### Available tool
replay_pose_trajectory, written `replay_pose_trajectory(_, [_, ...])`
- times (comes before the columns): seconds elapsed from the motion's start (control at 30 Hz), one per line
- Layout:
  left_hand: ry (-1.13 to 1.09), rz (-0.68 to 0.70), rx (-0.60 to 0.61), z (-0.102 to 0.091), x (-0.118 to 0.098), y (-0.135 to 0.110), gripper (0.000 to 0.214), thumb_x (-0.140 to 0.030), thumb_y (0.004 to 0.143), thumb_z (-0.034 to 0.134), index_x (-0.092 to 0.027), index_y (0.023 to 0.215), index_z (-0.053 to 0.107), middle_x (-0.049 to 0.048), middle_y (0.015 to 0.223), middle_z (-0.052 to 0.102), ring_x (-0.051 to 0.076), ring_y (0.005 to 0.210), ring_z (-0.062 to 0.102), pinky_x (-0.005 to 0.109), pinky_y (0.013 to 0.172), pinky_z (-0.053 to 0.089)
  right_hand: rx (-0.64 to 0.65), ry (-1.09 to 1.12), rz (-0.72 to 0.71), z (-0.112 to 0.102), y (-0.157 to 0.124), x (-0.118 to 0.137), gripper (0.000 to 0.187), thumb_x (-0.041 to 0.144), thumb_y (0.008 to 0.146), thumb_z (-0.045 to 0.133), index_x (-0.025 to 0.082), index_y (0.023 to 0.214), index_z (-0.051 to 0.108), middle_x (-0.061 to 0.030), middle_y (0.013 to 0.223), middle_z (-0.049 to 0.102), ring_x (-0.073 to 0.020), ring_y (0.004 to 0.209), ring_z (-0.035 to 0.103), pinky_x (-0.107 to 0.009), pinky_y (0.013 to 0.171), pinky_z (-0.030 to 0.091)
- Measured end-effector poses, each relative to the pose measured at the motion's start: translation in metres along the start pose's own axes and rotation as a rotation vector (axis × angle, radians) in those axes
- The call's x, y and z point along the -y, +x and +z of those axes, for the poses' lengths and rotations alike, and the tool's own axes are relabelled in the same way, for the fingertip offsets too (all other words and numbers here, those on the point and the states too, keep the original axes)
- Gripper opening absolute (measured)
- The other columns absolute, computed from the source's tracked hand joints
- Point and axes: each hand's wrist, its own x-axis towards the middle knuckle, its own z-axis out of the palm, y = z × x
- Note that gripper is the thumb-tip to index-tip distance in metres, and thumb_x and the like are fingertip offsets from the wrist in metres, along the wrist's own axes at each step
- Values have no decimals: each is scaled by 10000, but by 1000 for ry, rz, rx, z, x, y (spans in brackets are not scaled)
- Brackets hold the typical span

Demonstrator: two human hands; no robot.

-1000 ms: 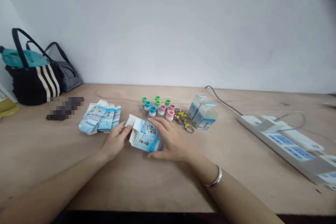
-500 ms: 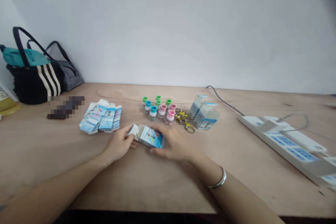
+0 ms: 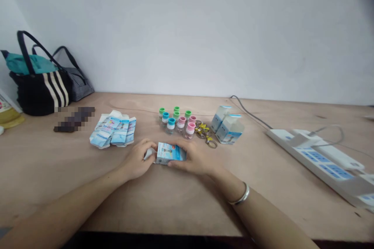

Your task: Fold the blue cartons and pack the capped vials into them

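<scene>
Both my hands grip a small blue and white carton [image 3: 170,152] low over the wooden table [image 3: 187,198]. My left hand [image 3: 136,160] pinches its white end flap on the left. My right hand [image 3: 195,159] wraps round its right side, with a silver bangle on the wrist. A pile of flat cartons [image 3: 113,131] lies just behind my left hand. Several small bottles [image 3: 177,120] with green, blue and pink caps stand behind the carton, beside some yellow key rings [image 3: 204,133].
Two finished cartons [image 3: 226,124] stand right of the bottles. A white power strip [image 3: 321,158] with cable lies at the right. Two bags [image 3: 41,81] sit at the back left against the wall, with a dark blurred object [image 3: 74,119] in front of them.
The carton has gone from tilted with its flap open to lying lower and flatter between my hands, and my left fingers have closed in on its end flap.
</scene>
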Motion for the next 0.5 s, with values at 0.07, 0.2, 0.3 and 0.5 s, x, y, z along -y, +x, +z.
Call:
replay_pose_trajectory(0.07, [-120, -50, 19, 0, -2, -1, 217, -144, 729, 551, -201, 934, 593, 37, 964, 628, 190, 885, 601, 323, 787, 465, -2, 11, -5, 1, 0, -2, 532, 360, 719, 712, 198, 1206, 569, -88, 1135, 645, -242, 1001, 609, -375, 849, 473])
replay_pose_trajectory(0.2, [-445, -230, 66, -5, -9, -2, 319, -188, 738, 578, -186, 1048, 504, 2, 806, 621, 151, 732, 612, 270, 673, 468, -12, 34, 5, -1, -1, -2, 524, 345, 717, 719, 191, 1197, 574, -84, 1146, 638, -232, 1003, 605, -358, 847, 470])
replay_pose_trajectory(0.3, [-577, -257, 87, -9, -16, -2, 309, -207, 727, 602, -181, 1021, 508, -5, 774, 618, 142, 704, 610, 265, 668, 468, 6, 36, 4, -1, -1, -1, 539, 355, 711, 723, 193, 1202, 571, -82, 1141, 640, -233, 997, 605, -363, 842, 469])
replay_pose_trajectory(0.5, [-601, -300, 72, -7, -20, -2, 283, -237, 729, 619, -183, 991, 526, 5, 782, 622, 150, 717, 614, 276, 668, 483, 27, 40, -14, 2, -1, 2, 562, 386, 716, 713, 195, 1221, 558, -92, 1159, 633, -243, 1020, 598, -389, 866, 465])
